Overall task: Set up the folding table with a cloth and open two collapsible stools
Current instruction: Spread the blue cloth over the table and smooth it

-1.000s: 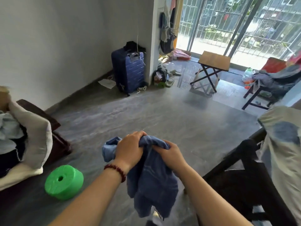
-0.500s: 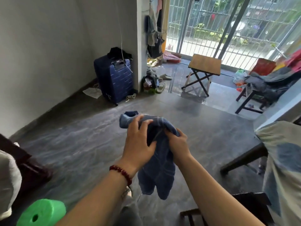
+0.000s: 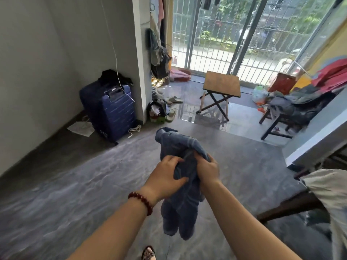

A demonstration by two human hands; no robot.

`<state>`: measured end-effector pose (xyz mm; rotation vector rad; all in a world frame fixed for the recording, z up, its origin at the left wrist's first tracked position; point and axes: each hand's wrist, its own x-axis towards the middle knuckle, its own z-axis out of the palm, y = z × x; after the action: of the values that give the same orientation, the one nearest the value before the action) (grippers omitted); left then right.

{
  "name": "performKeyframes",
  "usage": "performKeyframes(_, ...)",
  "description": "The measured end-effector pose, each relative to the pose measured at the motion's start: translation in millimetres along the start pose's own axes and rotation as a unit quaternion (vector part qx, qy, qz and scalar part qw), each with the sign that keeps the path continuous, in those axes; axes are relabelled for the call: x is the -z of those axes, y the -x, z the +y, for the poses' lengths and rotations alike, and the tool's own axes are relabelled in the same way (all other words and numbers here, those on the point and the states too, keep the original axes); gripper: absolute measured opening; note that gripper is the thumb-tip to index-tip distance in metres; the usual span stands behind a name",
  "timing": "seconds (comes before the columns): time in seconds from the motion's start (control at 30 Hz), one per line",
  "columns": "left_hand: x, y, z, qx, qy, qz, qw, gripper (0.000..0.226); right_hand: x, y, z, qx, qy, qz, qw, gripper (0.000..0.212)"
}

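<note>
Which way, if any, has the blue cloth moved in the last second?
Yes. The blue cloth has been carried forward across the room, nearer the folding table and the suitcase.

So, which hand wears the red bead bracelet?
The left hand, on its wrist; the right hand has a bare wrist. Both grip the blue cloth.

Open grey floor (image 3: 78, 186) is seen ahead to the folding table (image 3: 222, 83); the suitcase (image 3: 110, 109) crowds the left, cluttered chair (image 3: 287, 111) the right.

Grey floor (image 3: 75, 184) carries 1 blue suitcase (image 3: 110, 111) centre left, 1 folding table (image 3: 222, 83) upper right, slippers (image 3: 175, 99) between.
</note>
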<state>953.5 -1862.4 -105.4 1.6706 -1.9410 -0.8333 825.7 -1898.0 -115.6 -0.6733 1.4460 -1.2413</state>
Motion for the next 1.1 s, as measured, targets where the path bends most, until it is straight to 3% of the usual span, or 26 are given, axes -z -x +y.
performKeyframes(0.2, 29.5, -64.8, -23.4, -0.03, -0.001, -0.019, 0.999, 0.05, -47.4, -47.9, -17.5, -0.044, -0.075, 0.044, 0.995, 0.01)
performKeyframes(0.53, 28.2, -156.5, -29.1, -0.043, 0.003, -0.063, 0.997, 0.077, -80.3, -137.7, -36.7, -0.106, -0.118, 0.109, 0.981, 0.017)
performKeyframes(0.83, 13.4, -301.2, -26.1, -0.052, -0.001, -0.042, 0.998, 0.044, -80.4, -268.9, -76.2, -0.116, -0.095, 0.075, 0.986, 0.008)
performKeyframes(1.1, 6.5, -443.4, 9.5, -0.054, -0.009, -0.021, 0.998, 0.044, -64.3, -392.4, -145.7, -0.133, -0.079, 0.04, 0.987, 0.005)
